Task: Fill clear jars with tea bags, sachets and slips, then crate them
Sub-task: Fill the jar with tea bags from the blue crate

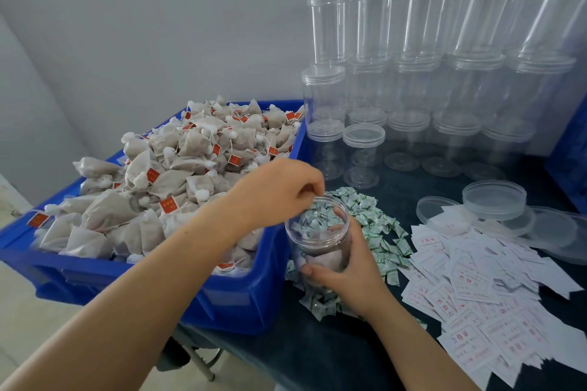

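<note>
Jar point(318, 235) stands upright beside the blue bin point(241, 292); right hand point(346, 267) wraps around it; left hand point(279, 192) sits right above its open mouth, fingertips pinched; what they hold, I cannot tell.

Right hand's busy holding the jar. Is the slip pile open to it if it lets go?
Probably yes. The right hand grips the jar, and the slips lie loose on the table just to its right, with nothing over them.
</note>
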